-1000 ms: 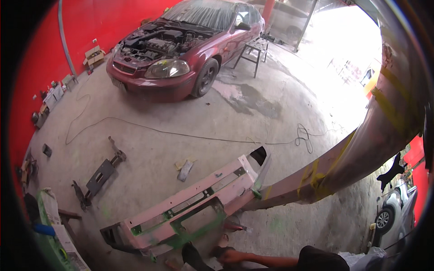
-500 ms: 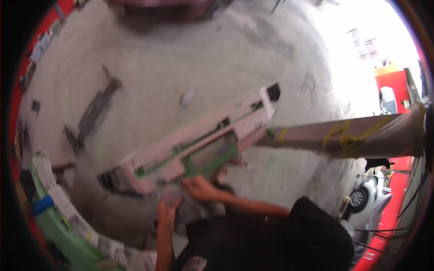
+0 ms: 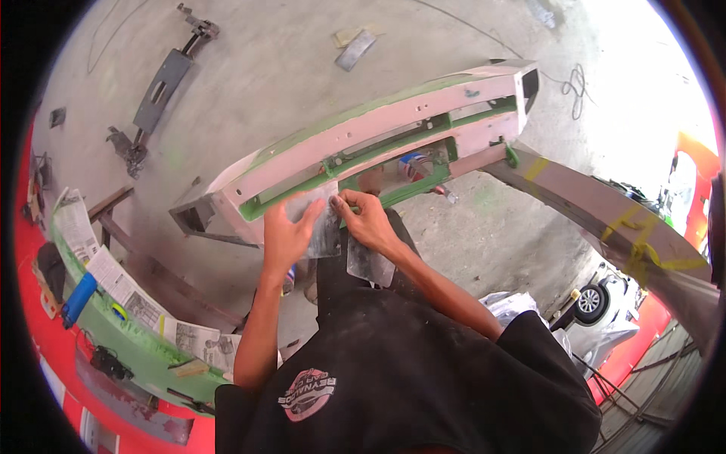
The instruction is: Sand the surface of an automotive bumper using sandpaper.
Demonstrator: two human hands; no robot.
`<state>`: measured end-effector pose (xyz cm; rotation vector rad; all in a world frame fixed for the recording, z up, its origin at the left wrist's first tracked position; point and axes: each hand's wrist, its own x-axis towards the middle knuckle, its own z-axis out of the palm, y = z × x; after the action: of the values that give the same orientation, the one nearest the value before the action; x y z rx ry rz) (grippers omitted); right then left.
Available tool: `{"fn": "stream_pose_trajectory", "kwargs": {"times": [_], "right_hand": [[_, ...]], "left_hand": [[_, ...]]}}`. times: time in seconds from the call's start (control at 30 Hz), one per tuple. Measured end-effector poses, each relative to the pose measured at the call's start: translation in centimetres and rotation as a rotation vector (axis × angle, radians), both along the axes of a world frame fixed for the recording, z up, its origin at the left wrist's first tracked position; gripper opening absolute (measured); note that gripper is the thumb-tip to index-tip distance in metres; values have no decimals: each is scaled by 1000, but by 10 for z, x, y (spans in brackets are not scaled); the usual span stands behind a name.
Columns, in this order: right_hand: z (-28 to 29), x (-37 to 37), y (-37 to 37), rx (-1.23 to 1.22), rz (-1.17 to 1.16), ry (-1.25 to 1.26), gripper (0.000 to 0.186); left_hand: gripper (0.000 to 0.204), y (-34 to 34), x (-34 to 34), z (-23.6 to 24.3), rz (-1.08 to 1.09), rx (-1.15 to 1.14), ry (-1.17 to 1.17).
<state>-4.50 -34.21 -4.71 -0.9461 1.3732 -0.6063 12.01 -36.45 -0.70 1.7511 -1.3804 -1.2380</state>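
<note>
My left hand (image 3: 287, 231) pinches a thin grey sheet (image 3: 324, 242) at the near edge of a pink-and-green car bumper (image 3: 386, 117). My right hand (image 3: 364, 221) has its thumb and fingers closed at the sheet's upper right edge, with another grey piece (image 3: 369, 266) hanging below it. The bumper lies crosswise beyond my hands, showing long openings with green edges. Through its lower opening a bottle with a blue label (image 3: 414, 165) shows, too small to make out fully.
A dark metal bracket (image 3: 160, 94) and a grey plate (image 3: 355, 49) lie on the floor. At left stands a green part (image 3: 181, 374) with newspaper and a blue roll (image 3: 79, 301). A taped panel (image 3: 575, 203) extends rightward, with a white car's wheel (image 3: 590, 303) beyond.
The view has tipped down from the red car to the bumper and my lap. Both hands have risen to the bumper, the grey sheet between them now clearly visible.
</note>
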Motion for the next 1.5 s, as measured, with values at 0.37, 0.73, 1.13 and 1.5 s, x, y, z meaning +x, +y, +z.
{"fn": "stream_pose_trajectory", "kwargs": {"times": [0.37, 0.73, 1.13, 1.5], "right_hand": [[-69, 15, -37, 218, -297, -254, 39], [-80, -12, -63, 337, -71, 53, 39], [-57, -49, -118, 218, 439, 324, 35], [-69, -49, -129, 157, 560, 381, 36]], "left_hand": [[24, -77, -29, -44, -328, -7, -441], [18, -66, -49, -66, 220, 500, -20], [27, -46, -85, -68, 960, 639, 486], [27, -40, -92, -79, 1102, 608, 638]]}}
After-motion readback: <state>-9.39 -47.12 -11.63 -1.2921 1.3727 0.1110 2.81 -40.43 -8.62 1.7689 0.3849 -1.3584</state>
